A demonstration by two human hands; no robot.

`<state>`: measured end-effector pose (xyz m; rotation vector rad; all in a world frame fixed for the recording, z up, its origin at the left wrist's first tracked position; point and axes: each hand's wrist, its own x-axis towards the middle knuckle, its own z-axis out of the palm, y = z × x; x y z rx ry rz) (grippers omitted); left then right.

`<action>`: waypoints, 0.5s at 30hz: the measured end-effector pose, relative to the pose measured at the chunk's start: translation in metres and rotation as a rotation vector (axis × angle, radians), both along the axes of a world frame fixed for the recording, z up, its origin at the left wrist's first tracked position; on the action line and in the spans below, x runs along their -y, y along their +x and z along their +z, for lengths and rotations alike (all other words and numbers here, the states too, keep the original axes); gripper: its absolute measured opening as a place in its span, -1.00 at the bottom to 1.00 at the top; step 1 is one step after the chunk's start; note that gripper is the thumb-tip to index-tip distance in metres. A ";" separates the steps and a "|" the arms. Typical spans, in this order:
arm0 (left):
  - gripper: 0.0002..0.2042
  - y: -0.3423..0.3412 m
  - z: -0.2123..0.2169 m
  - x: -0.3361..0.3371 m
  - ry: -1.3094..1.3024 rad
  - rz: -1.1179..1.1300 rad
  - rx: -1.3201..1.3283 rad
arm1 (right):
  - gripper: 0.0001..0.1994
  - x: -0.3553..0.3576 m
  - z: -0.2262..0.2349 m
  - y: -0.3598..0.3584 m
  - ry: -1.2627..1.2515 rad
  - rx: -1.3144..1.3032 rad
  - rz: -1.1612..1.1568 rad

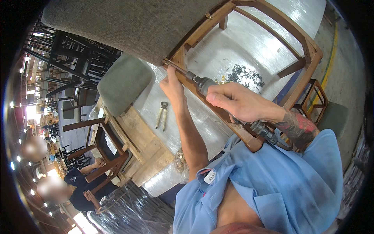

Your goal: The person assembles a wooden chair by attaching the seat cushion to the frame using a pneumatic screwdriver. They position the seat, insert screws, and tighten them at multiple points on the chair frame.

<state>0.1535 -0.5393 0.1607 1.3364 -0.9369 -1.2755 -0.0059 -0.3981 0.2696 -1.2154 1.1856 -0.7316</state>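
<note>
A wooden chair frame (274,19) with a grey upholstered panel (120,27) lies across the worktable before me. Closed round the grey body of a power screwdriver (204,84) is my right hand (243,102); a hose runs from the tool's rear toward my body. Its long bit (177,68) reaches to the frame's corner by the panel's edge. There my left hand (172,86) has its fingers curled together beside the bit's tip; what they pinch is hidden. A small brass-coloured bracket (209,16) sits farther along the frame.
The worktable (210,54) is covered in shiny film. Black screws (245,76) lie heaped near brass-coloured fittings (223,80). Pincers (161,115) rest left of my forearm, past them a grey cushion (126,84). At lower left a co-worker (91,195) handles another wooden frame (107,167).
</note>
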 end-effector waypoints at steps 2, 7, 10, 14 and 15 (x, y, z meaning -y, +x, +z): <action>-0.58 -0.001 0.002 0.000 -0.004 -0.003 0.007 | -0.64 0.002 -0.001 0.002 0.017 0.004 -0.009; -0.59 0.001 0.005 0.002 0.016 -0.016 -0.028 | -0.64 0.005 -0.003 0.004 0.027 0.017 -0.010; -0.58 0.004 0.003 0.004 0.026 -0.026 -0.029 | -0.64 0.008 -0.004 0.004 0.027 0.023 -0.012; -0.58 0.001 0.002 0.005 0.005 0.004 -0.035 | -0.64 0.016 -0.002 0.009 0.017 0.021 -0.019; -0.58 0.000 0.003 0.005 0.001 0.016 -0.042 | -0.64 0.017 -0.002 0.010 0.007 0.011 -0.022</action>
